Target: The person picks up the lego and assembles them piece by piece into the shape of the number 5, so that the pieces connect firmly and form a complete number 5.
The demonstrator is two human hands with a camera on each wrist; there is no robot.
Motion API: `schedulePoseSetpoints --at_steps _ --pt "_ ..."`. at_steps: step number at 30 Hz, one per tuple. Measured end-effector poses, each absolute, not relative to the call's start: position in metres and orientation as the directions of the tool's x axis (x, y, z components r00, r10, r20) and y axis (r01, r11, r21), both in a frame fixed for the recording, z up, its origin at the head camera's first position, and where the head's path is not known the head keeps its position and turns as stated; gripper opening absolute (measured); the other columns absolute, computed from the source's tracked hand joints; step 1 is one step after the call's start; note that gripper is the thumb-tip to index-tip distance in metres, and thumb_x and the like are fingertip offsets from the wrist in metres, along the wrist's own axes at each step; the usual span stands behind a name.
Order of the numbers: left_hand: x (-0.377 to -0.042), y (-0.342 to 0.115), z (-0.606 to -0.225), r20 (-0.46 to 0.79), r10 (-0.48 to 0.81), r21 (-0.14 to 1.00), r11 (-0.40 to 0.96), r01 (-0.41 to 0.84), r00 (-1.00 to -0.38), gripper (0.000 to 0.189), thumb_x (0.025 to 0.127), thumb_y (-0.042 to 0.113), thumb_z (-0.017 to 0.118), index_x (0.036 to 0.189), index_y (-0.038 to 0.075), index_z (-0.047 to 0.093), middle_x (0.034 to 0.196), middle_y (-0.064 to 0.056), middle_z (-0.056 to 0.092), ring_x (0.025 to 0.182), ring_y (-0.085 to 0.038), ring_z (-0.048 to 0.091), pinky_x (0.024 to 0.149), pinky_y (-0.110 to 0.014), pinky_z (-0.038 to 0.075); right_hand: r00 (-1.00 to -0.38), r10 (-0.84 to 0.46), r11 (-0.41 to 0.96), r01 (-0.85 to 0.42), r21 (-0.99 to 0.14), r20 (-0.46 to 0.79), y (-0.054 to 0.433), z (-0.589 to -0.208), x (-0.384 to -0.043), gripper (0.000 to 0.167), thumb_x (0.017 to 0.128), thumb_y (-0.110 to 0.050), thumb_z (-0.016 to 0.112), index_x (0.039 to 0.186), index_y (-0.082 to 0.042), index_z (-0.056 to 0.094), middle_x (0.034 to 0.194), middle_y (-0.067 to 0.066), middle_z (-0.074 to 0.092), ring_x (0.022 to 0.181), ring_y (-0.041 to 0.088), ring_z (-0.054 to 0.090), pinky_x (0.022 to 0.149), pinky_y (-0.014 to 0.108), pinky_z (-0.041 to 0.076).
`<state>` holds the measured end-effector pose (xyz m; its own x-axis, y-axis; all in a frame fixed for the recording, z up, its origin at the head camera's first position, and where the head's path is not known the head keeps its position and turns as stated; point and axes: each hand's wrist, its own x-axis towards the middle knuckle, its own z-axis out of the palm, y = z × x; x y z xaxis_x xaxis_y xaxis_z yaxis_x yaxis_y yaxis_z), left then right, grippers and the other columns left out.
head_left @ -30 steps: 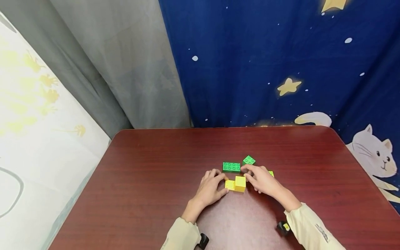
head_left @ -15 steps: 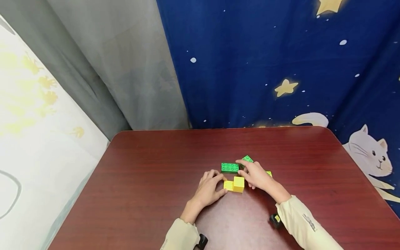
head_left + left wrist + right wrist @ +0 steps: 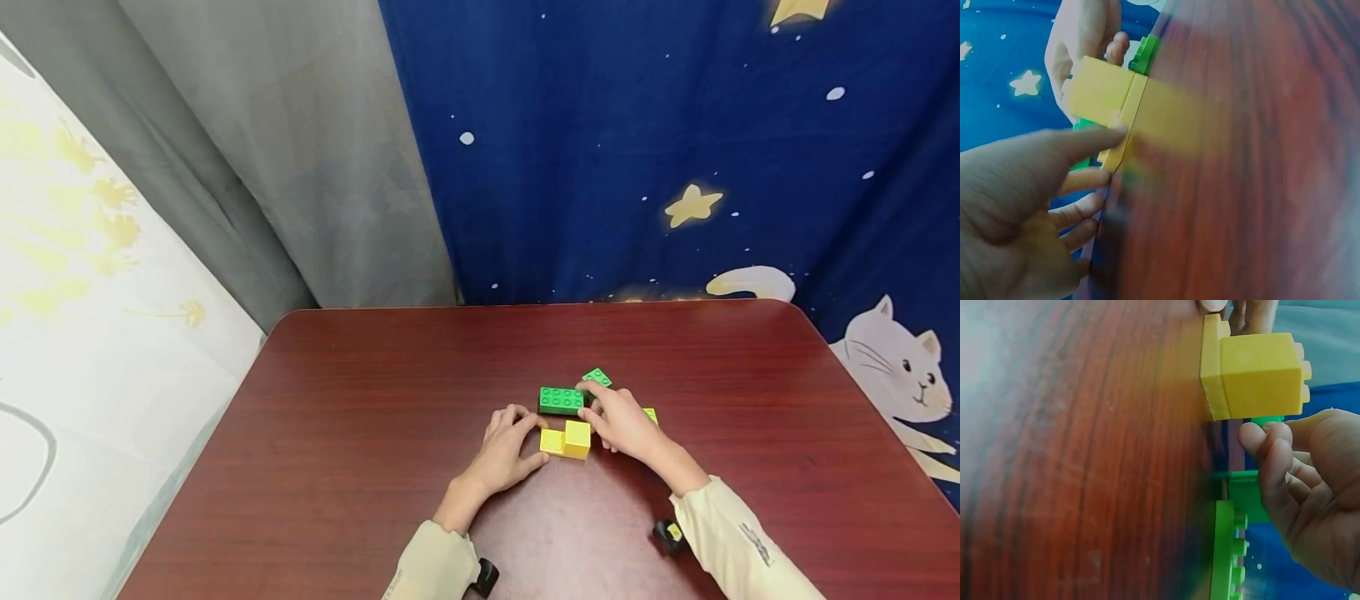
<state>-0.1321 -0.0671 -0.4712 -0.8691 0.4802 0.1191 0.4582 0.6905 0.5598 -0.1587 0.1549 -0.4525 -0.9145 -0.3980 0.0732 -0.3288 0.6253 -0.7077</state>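
Observation:
My left hand (image 3: 498, 454) pinches the left end of a flat yellow brick (image 3: 552, 442) between thumb and index finger. On that brick's right end stands a tall yellow block (image 3: 1260, 375), studs up. Just behind, my right hand (image 3: 624, 423) pinches the right end of a long green brick (image 3: 561, 400) with thumb and index finger. The right wrist view shows only a sliver of this green brick (image 3: 1267, 420) past the yellow block. In the left wrist view my left thumb lies along the edge of the flat yellow brick (image 3: 1125, 122).
A smaller green brick (image 3: 597, 377) lies beyond the right fingertips. A flat lime-green brick (image 3: 1222, 550) rests to the right, partly hidden by the right hand in the head view. Curtains (image 3: 600, 150) hang behind the far edge of the brown table (image 3: 360, 400).
My right hand has reached farther back and left, from beside the yellow block to the green brick's end. The green brick has shifted slightly right. The left hand keeps its hold.

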Motion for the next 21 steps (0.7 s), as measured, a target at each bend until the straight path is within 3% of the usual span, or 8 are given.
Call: schedulePoseSetpoints --at_steps 7,14,21 --pt "-0.141 -0.075 -0.458 0.121 0.454 0.685 0.605 0.405 -0.883 0.047 0.089 0.029 0.063 0.126 0.003 0.05 0.113 -0.01 0.056 0.107 -0.024 0.05 0.091 -0.039 0.04 -0.911 -0.389 0.606 -0.363 -0.707 0.135 0.166 -0.445 -0.147 0.038 0.091 -0.007 0.059 0.127 0.001 0.049 0.065 0.002 0.06 0.035 0.006 0.046 0.036 0.025 0.042" --pt "-0.153 -0.065 -0.449 0.24 0.489 0.681 0.531 0.505 -0.838 0.05 0.087 0.025 0.067 0.131 0.009 0.05 0.115 -0.006 0.058 0.107 -0.021 0.053 0.092 -0.039 0.04 -0.901 -0.404 0.607 -0.394 -0.69 0.159 0.17 -0.437 -0.134 0.037 0.092 -0.014 0.06 0.126 -0.002 0.051 0.07 -0.002 0.059 0.041 0.003 0.046 0.043 0.024 0.043" --pt "-0.153 -0.062 -0.447 0.327 0.484 0.655 0.503 0.564 -0.811 0.037 0.087 0.02 0.067 0.122 0.011 0.059 0.112 0.0 0.061 0.1 -0.022 0.051 0.087 -0.037 0.041 -0.878 -0.374 0.687 -0.478 -0.547 0.298 0.168 -0.428 -0.123 0.034 0.085 -0.018 0.069 0.116 -0.006 0.06 0.074 -0.011 0.052 0.05 -0.002 0.043 0.05 0.021 0.04"
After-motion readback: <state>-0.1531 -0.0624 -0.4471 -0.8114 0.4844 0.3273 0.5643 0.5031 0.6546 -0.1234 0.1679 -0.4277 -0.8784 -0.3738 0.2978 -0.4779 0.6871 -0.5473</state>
